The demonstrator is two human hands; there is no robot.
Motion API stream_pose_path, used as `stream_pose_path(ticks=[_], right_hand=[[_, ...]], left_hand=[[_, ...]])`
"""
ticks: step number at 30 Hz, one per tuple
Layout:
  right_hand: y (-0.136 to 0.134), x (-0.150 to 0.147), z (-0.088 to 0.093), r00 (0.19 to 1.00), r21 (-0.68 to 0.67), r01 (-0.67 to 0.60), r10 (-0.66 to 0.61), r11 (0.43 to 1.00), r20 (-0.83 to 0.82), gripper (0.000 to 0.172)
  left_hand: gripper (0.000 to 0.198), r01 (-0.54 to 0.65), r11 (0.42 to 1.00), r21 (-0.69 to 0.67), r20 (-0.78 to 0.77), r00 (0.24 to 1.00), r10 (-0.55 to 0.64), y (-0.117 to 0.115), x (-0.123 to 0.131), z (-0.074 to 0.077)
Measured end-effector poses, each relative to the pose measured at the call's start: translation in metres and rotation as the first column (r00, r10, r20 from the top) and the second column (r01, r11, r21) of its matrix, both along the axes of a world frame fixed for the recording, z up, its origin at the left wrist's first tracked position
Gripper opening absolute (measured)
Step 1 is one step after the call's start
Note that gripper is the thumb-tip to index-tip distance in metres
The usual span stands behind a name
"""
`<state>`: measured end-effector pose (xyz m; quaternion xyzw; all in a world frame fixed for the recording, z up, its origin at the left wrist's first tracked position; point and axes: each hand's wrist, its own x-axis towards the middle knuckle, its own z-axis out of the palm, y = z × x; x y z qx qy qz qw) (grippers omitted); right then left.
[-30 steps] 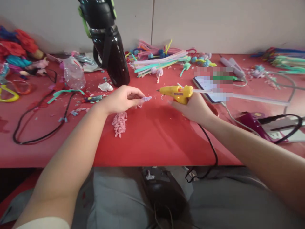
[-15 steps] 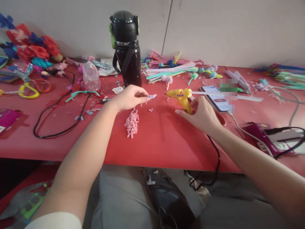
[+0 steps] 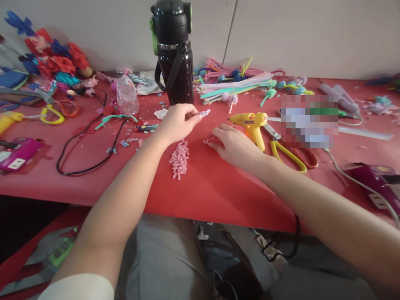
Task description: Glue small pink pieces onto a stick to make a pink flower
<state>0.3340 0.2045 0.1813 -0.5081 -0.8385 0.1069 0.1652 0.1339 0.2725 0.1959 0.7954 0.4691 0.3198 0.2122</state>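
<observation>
My left hand point(image 3: 179, 123) is closed, pinching a small lilac fuzzy piece point(image 3: 204, 113) that looks like twisted pipe cleaner; its tip sticks out to the right of my fingertips. Below that hand lies a pile of small pink pieces point(image 3: 179, 160) on the red table. My right hand point(image 3: 233, 143) is low over the table, thumb and fingers apart, its fingertips beside a loose pink piece point(image 3: 205, 141). Just beyond the right hand rests a yellow glue gun point(image 3: 250, 121), a clear glue stick in its back end and its nozzle pointing left.
A black bottle point(image 3: 175, 62) stands behind my left hand. Pipe cleaners point(image 3: 234, 87) lie at the back. Yellow-and-red-handled pliers point(image 3: 289, 156) are right of the glue gun. A black cord point(image 3: 62, 154) loops on the left, near a clear plastic bottle point(image 3: 127, 98) and paper-like flowers point(image 3: 62, 62).
My right hand has left the glue gun on the table and moved left to the loose pink piece. My left hand keeps its pinch on the lilac piece. The view has shifted slightly.
</observation>
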Motion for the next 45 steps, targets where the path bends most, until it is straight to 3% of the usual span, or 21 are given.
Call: stream_pose_path(ticks=[5, 9, 13, 20, 27, 34, 37, 43, 45], right_hand=[[0.020, -0.009, -0.014, 0.999, -0.014, -0.019, 0.018, 1.000, -0.031, 0.015], [0.020, -0.008, -0.026, 0.989, 0.035, -0.034, 0.038, 0.999, -0.140, 0.010], [0.014, -0.008, -0.025, 0.963, 0.106, -0.078, 0.102, 0.991, -0.249, 0.009], [-0.005, 0.006, -0.014, 0.725, 0.043, 0.030, 0.008, 0.999, -0.689, 0.012], [-0.012, 0.009, -0.008, 0.748, 0.092, 0.036, 0.034, 0.995, -0.662, 0.018], [-0.017, 0.006, -0.012, 0.594, -0.095, 0.025, -0.091, 0.995, -0.799, 0.006], [-0.018, 0.004, -0.012, 0.543, -0.152, -0.010, -0.122, 0.988, -0.831, 0.008], [-0.017, 0.005, -0.014, 0.638, -0.105, 0.042, -0.108, 0.994, -0.762, 0.014], [-0.016, 0.006, -0.015, 0.607, -0.133, 0.023, -0.120, 0.991, -0.786, 0.012]], left_hand=[[0.015, -0.020, 0.993, 0.114, -0.078, 0.997, 0.029, -0.001, 0.001, -0.001], [0.015, 0.005, 0.991, 0.135, -0.081, 0.997, 0.006, -0.003, 0.002, -0.002], [0.017, 0.000, 0.990, 0.140, -0.038, 0.999, 0.006, -0.007, 0.005, 0.000], [0.033, -0.016, 0.999, 0.046, 0.129, 0.992, 0.010, -0.019, 0.017, 0.005], [0.031, 0.008, 1.000, -0.015, 0.293, 0.956, -0.004, -0.033, 0.028, 0.007], [0.032, 0.062, 0.979, -0.194, 0.406, 0.914, 0.023, -0.056, 0.027, -0.001], [0.031, 0.074, 0.970, -0.232, 0.399, 0.917, 0.025, -0.064, 0.024, -0.002], [0.031, 0.039, 0.985, -0.166, 0.342, 0.940, 0.020, -0.064, 0.021, 0.003], [0.030, 0.032, 0.989, -0.147, 0.330, 0.944, 0.018, -0.063, 0.021, 0.004]])
